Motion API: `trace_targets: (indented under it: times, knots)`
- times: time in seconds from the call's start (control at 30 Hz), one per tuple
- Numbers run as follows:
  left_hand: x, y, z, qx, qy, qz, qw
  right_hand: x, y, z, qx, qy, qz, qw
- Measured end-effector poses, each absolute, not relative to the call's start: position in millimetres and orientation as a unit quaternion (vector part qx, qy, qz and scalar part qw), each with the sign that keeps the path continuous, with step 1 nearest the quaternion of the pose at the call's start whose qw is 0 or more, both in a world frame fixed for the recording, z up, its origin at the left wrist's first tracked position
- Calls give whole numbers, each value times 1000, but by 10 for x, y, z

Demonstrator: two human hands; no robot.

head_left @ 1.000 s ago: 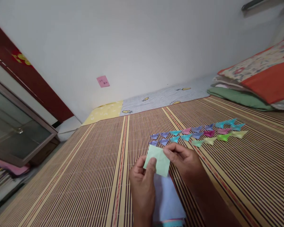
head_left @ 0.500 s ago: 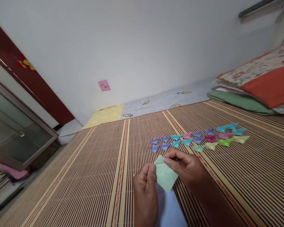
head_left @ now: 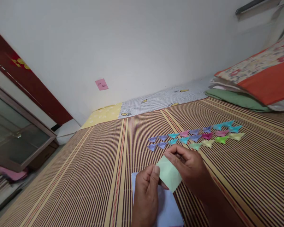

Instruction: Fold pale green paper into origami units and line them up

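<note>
Above a striped mat [head_left: 85, 176], a square of pale green paper [head_left: 170, 176] is held between two bare hands, tilted with one corner pointing down; the left hand [head_left: 145, 194] is closed, its thumb pressed against bent fingers at the paper's left corner; the right hand [head_left: 189, 162] pinches the upper edge between thumb and fingers, the other fingers curled in; below the left hand and partly covered by it, a blue sheet [head_left: 169, 209] lies on the mat; just beyond the right hand, small folded papers [head_left: 207, 136] in purple, turquoise, pink, green and yellow lie in uneven rows; at the far right, a floral and orange quilt [head_left: 269, 82] rests on a green cloth [head_left: 236, 99]; on the white wall [head_left: 137, 41], well apart from the hands, is a pink note [head_left: 101, 84]
</note>
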State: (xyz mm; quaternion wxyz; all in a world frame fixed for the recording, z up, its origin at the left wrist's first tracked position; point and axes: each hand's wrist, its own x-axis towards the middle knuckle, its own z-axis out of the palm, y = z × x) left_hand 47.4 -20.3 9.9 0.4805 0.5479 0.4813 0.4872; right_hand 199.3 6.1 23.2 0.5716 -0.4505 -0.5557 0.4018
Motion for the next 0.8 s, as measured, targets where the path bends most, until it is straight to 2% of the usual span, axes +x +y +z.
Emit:
trace_targets:
  times: [0.1, 0.3, 0.5, 0.7, 0.8]
  knots:
    - [459, -195, 115, 497, 470, 514, 517, 1977, 72, 222, -458, -560, 395, 566]
    - [418, -182, 157, 465, 402, 536, 579, 1940, 68, 240, -431, -551, 456, 550]
    - [359, -210, 162, 476, 372, 542, 585, 1881, 47, 260, -412, -547, 478, 551]
    - [259, -217, 171, 538, 401, 507, 542, 1866, 63, 240, -404, -561, 483, 537]
    - [214, -186, 127, 519, 401, 531, 536, 1853, 82, 216, -396, -568, 485, 534]
